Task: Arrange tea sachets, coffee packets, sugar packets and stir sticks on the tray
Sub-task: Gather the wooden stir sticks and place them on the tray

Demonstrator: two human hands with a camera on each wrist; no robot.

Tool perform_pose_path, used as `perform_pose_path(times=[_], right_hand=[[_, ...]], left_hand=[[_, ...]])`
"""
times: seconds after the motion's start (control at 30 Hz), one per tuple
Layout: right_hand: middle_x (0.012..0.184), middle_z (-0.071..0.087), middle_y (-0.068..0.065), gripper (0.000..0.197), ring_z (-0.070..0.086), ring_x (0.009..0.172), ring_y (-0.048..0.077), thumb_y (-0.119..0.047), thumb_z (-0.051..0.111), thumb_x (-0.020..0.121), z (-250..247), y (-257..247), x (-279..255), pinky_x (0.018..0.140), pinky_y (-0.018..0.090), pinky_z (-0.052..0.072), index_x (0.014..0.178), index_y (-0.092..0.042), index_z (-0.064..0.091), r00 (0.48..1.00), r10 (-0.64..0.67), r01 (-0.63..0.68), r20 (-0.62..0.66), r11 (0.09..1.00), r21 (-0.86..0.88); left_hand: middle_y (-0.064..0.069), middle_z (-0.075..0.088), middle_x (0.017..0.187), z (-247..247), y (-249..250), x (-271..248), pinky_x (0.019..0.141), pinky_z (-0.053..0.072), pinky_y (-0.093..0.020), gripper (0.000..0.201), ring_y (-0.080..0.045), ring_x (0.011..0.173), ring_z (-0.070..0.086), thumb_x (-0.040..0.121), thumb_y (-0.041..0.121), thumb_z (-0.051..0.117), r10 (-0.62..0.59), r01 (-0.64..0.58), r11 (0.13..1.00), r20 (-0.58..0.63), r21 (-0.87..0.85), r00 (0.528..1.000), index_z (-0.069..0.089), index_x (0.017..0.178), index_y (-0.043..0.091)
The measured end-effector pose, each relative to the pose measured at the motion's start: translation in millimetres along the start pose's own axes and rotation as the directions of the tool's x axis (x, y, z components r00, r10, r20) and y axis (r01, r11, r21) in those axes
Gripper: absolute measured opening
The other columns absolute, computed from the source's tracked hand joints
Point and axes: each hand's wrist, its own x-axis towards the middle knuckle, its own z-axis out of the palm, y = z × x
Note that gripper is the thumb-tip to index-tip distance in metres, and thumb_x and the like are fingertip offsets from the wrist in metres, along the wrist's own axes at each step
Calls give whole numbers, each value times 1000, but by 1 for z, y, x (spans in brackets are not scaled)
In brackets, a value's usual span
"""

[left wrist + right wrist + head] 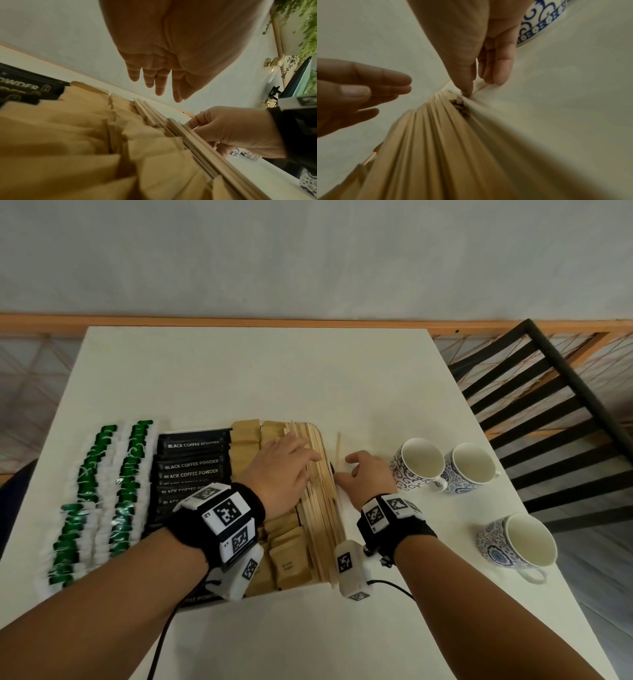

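The tray, of which only a dark bit of rim [331, 467] shows, carries black coffee packets [190, 470], brown sugar packets [245, 446] and a row of wooden stir sticks [320, 508]. Green tea sachets [99, 498] lie in two rows at its left. My left hand [284, 463] is flat over the sticks with straight fingers [159, 86] and holds nothing. Beside the tray's right edge, my right hand [364, 474] pinches the near end of one loose stir stick [338, 446] that lies on the table. The thumb and fingers [496, 75] close on that stick [480, 84].
Three blue-patterned cups [416, 462] [469, 463] [524, 542] stand to the right, the nearest close behind my right hand. A black slatted chair [548, 405] is beyond the table's right edge. Bare white table [274, 371] stretches behind the tray to the wall.
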Motion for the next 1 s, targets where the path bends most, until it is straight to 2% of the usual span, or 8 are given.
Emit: perform_pose_path(times=[0.1, 0.17, 0.37, 0.53, 0.6, 0.7, 0.8, 1.0], right_hand=[[114, 58, 5, 38, 58, 98, 20, -10, 53, 85, -5, 0, 5, 81, 30, 47, 122, -19, 53, 1000, 0, 1, 9, 997, -71], [111, 60, 5, 39, 59, 96, 21, -6, 48, 85, -8, 0, 6, 83, 33, 51, 120, -20, 53, 1000, -12, 13, 14, 995, -101], [94, 65, 3, 33, 63, 82, 21, -12, 54, 87, -10, -1, 3, 77, 32, 53, 119, -18, 52, 1000, -4, 5, 12, 995, -98], [80, 52, -3, 37, 58, 75, 18, -10, 61, 80, -17, -3, -6, 66, 30, 48, 114, -17, 47, 998, 53, -47, 35, 989, -142], [79, 55, -2, 39, 57, 72, 15, -9, 62, 78, -20, -3, -12, 64, 27, 45, 113, -17, 46, 998, 50, -46, 48, 995, -84], [76, 65, 0, 37, 61, 70, 12, -12, 64, 77, -25, -9, -32, 58, 23, 43, 109, -21, 49, 997, 12, -23, 70, 989, 146], [73, 69, 2, 34, 65, 66, 11, -12, 65, 75, -24, -18, -62, 62, 26, 54, 103, -26, 53, 994, -64, 31, 88, 943, 331], [73, 66, -3, 30, 61, 66, 8, -14, 58, 78, 1, -24, -96, 66, 28, 55, 98, -36, 52, 971, -146, 95, 190, 962, 256]], left_hand=[[1, 25, 154, -1, -6, -2, 117, 3, -32, 39, -15, 146, 9, 100, 19, 37, -2, 2, 1000, -10, 11, 1000, 45, 139, 25], [1, 26, 155, -1, -10, -3, 120, 5, -36, 38, -16, 147, 7, 100, 20, 39, -13, 13, 1000, -6, 3, 1000, 46, 137, 26], [1, 32, 150, 0, -13, -5, 119, 11, -40, 37, -15, 143, 19, 98, 21, 42, -7, 7, 1000, -11, 4, 1000, 49, 134, 26], [4, 39, 143, -1, -14, -10, 116, 14, -34, 33, -13, 138, 25, 98, 21, 45, 15, -15, 1000, -33, 7, 999, 53, 129, 27], [5, 40, 142, -3, -13, -12, 115, 13, -31, 33, -12, 137, 26, 97, 21, 45, 7, -8, 1000, -46, -4, 999, 53, 129, 27], [6, 41, 142, -3, -16, -13, 114, 17, -31, 35, -13, 135, 31, 97, 20, 45, -7, 5, 1000, -69, -24, 998, 50, 131, 26], [6, 43, 140, -2, -20, -15, 111, 25, -30, 40, -13, 132, 35, 96, 18, 45, -21, 18, 999, -81, -35, 996, 46, 135, 24], [3, 43, 138, 2, -19, -18, 109, 29, -33, 47, -16, 129, 37, 95, 22, 48, -47, 49, 998, -58, 34, 997, 40, 141, 25]])
